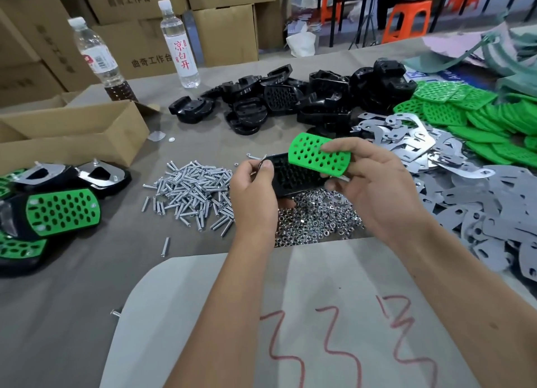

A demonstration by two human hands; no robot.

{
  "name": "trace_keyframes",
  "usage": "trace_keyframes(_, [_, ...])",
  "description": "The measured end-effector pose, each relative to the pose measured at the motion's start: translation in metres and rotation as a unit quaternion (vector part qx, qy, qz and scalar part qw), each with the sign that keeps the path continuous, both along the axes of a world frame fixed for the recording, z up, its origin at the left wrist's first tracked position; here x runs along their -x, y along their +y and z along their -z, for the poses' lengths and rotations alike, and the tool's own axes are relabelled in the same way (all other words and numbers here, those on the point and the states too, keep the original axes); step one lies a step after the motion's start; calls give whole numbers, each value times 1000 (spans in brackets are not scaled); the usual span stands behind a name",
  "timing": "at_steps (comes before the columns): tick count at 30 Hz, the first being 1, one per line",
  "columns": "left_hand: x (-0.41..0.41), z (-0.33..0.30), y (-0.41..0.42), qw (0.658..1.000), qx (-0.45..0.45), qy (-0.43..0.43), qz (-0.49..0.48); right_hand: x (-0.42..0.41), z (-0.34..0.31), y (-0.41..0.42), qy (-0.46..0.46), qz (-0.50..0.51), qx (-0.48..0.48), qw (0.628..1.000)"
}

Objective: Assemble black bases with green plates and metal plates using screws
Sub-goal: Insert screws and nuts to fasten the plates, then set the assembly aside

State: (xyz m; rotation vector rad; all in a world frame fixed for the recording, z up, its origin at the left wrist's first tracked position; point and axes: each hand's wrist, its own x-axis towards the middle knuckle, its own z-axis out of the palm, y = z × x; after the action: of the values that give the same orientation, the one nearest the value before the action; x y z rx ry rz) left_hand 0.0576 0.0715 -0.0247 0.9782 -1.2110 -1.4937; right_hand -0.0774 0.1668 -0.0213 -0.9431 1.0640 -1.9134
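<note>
At frame centre, your left hand point(255, 190) is gripping the black base point(293, 175) — your right hand point(374, 184) is pinching the green plate point(318, 156), overlapping the base's upper-right, long axis running left-right.

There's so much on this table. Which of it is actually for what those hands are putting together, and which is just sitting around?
For the job:
green plate held in the right hand
black base held in the left hand
screws
nuts
metal plates
spare black bases
spare green plates
finished pieces

Just lying about:
two bottles
cardboard boxes
orange stools
</note>
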Motion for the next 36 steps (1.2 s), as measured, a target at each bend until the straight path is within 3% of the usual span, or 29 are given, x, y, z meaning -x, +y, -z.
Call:
trace_keyframes(7, [-2,-3,4,1000,22,3,12,-4,7,0,176,82,-55,979])
trace_keyframes(36, [-2,0,9,995,83,-35,39,-1,6,-3,230,74,-118,963])
